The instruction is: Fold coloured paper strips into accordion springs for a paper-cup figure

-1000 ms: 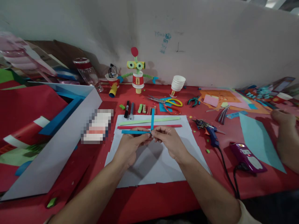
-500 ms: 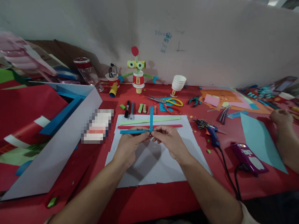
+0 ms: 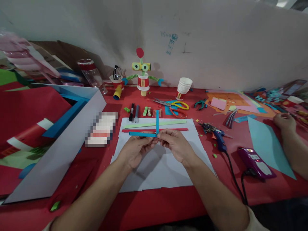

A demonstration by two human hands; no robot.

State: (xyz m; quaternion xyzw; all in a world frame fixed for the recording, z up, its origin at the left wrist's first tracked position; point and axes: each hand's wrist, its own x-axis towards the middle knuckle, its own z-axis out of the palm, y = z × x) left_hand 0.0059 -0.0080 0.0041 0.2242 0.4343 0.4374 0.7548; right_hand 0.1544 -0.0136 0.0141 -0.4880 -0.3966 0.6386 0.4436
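My left hand (image 3: 136, 148) and my right hand (image 3: 174, 142) meet over a white sheet (image 3: 163, 173), both with fingers pinched. Between them are blue paper strips (image 3: 157, 122) that meet at a right angle. One arm points away from me; the other (image 3: 141, 134) runs left above my left fingers. Fingertips hide the corner where they join. Just beyond my hands, a red strip (image 3: 179, 130) and a light green strip (image 3: 156, 124) lie across the sheet. Folded paper springs (image 3: 145, 111) and two markers (image 3: 136, 114) rest past the sheet's far edge.
A paper-cup figure (image 3: 143, 81) and stacked cups (image 3: 184, 86) stand by the wall. Scissors (image 3: 172, 104) lie behind the sheet. Right are a glue gun (image 3: 219, 139), its purple power box (image 3: 257, 163) and another person's hand (image 3: 285, 122). A white box (image 3: 62, 144) holds coloured paper at left.
The left-pointing blue strip has tilted, its free end rising and shifting right. My left fingers have loosened slightly beneath it. The other person's hand has moved a little left.
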